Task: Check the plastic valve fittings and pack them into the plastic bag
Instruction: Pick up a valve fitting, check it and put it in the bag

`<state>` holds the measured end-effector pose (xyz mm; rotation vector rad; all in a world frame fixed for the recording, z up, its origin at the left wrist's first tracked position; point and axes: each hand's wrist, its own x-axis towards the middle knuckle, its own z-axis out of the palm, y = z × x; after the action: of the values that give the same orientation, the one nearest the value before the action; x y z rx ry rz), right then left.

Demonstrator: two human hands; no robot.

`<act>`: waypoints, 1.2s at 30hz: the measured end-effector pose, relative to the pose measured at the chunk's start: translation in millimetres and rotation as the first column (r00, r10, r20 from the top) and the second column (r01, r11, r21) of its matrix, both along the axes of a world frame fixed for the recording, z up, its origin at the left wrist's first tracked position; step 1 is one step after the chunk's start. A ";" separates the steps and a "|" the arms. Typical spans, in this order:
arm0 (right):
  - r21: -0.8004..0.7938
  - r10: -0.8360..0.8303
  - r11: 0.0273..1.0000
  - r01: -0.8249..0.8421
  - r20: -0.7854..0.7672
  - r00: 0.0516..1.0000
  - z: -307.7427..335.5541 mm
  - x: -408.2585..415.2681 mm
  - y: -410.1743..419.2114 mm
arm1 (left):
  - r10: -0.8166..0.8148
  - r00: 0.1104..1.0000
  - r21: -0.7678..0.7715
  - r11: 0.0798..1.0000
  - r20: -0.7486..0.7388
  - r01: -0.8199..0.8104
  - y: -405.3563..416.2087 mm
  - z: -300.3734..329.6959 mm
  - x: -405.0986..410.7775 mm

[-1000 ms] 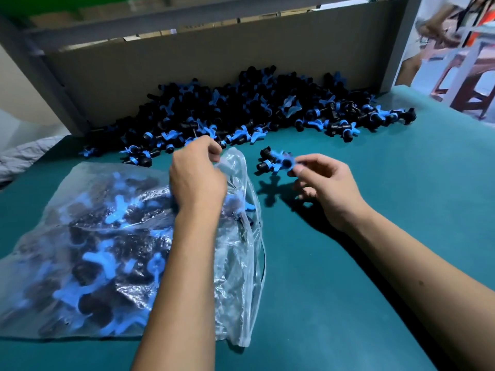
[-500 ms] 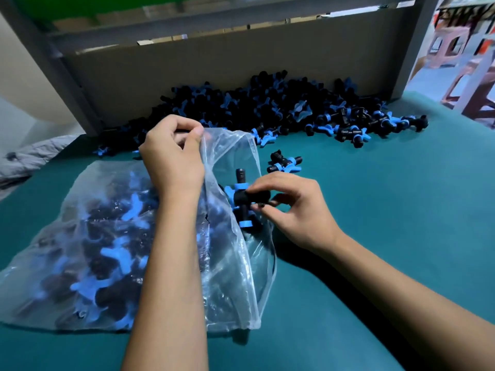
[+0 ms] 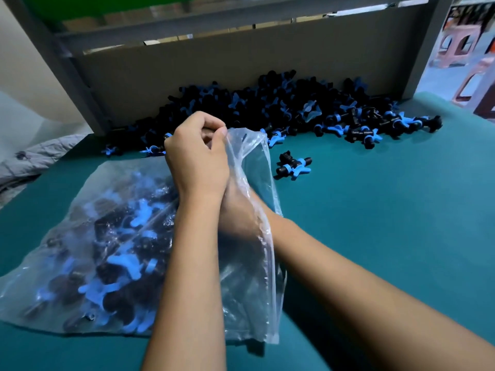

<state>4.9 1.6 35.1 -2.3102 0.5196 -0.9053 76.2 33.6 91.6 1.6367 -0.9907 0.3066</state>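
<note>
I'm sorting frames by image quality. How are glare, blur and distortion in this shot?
Head view: white glare streaks the plastic bag near the left hand; the right hand shows only hazily through the film; the fittings pile looks soft; wide-angle bending curves the shelf frame.

Teal worktop [image 3: 388, 236] carries a filled clear plastic bag [image 3: 80, 250] at near left, a heaped pile of black-and-blue valve fittings [image 3: 267, 108] along the far edge, two loose fittings [image 3: 293, 167] just before it.

Bare green surface [image 3: 375, 223] lies open at right; a fittings pile [image 3: 267, 113] and backboard [image 3: 214, 76] block the far edge.
</note>
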 end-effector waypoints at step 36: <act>0.709 -0.222 0.687 -0.163 0.417 0.881 -33.9 -162.4 -101.4 | -0.456 0.470 -0.077 0.774 -0.756 0.628 -39.9 -61.9 -74.4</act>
<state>-157.5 -99.8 1.2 -1.2856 0.5676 -1.0015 1.8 -6.3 29.7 1.3133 -0.8394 -0.9110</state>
